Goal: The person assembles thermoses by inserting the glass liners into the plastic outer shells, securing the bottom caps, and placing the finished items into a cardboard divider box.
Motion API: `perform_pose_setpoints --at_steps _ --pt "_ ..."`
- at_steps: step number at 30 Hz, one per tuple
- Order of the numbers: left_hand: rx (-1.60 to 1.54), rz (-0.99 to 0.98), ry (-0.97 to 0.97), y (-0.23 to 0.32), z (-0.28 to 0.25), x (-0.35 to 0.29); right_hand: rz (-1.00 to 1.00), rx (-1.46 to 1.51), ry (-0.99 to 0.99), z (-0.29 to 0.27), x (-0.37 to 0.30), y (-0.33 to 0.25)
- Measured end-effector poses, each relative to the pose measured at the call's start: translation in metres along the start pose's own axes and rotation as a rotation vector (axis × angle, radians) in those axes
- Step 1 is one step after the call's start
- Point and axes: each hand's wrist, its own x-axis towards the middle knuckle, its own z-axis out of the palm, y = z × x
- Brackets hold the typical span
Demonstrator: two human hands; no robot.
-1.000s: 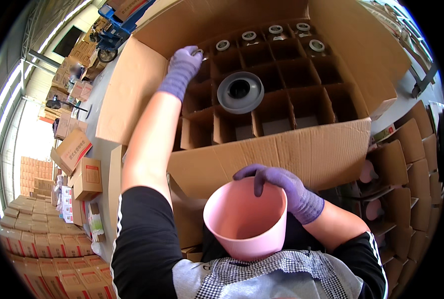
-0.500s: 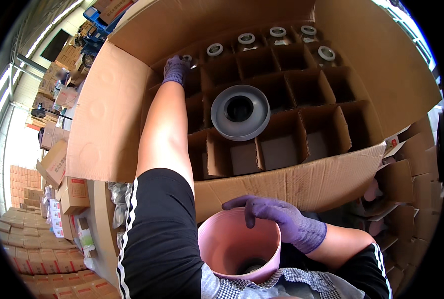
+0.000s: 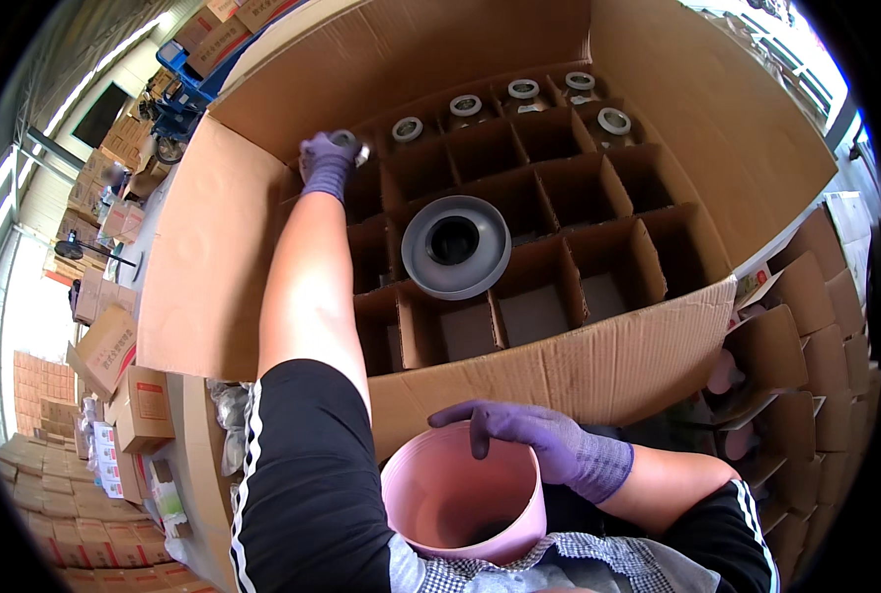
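A: Status on the big carton (image 3: pixel 648 366)?

B: Early, by my read. Five jars sit in the divider grid: four along the far row (image 3: pixel 522 91), one more in the next row at the right (image 3: pixel 614 122). All capped with pale round lids.

A: Left hand?

B: Left hand (image 3: pixel 326 164), purple glove, is stretched out to the far-left cell of the grid. It's clenched around a jar (image 3: pixel 345 144), only a bit of the lid shows past the fingers. Can't tell if the jar is seated in the cell or hanging above it.

A: Right?

B: Right hand (image 3: pixel 549 445), same glove, grips the rim of a pink bucket (image 3: pixel 460 494) held close to the body, below the carton's near wall. Fingers draped over the edge, thumb side inside. Bucket looks nearly empty from here; the bottom is dark and I can't make out any contents.

A: What's the grey disc?

B: A round grey dish with a dark hole in the centre (image 3: pixel 456 245), lying on top of the dividers in the middle of the grid. It covers a few cells.

A: Remaining?

B: Most cells in the middle and near rows show bare cardboard bottoms. So I'd judge roughly a row done, the bulk of the grid left to fill.

A: Surroundings?

B: Stacks of small boxes (image 3: pixel 114 395) on the left.
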Motion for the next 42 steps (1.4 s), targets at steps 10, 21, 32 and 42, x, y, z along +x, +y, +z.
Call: perform_pose_setpoints --at_steps 10,21,32,42 --pt "-1.231 0.240 -0.234 -0.037 -0.214 -0.104 -0.366 -0.083 0.390 -0.004 -0.023 -0.039" --pt "-1.105 0.330 -0.329 0.005 -0.242 -0.405 -0.430 -0.104 0.499 0.012 -0.087 -0.068" --pt "-1.307 0.113 -0.564 -0.078 -0.265 -0.471 -0.544 0.061 0.578 0.024 -0.177 -0.079" --pt "-0.926 0.195 -0.576 -0.062 -0.234 -0.619 -0.562 -0.110 0.721 0.027 -0.268 -0.104"
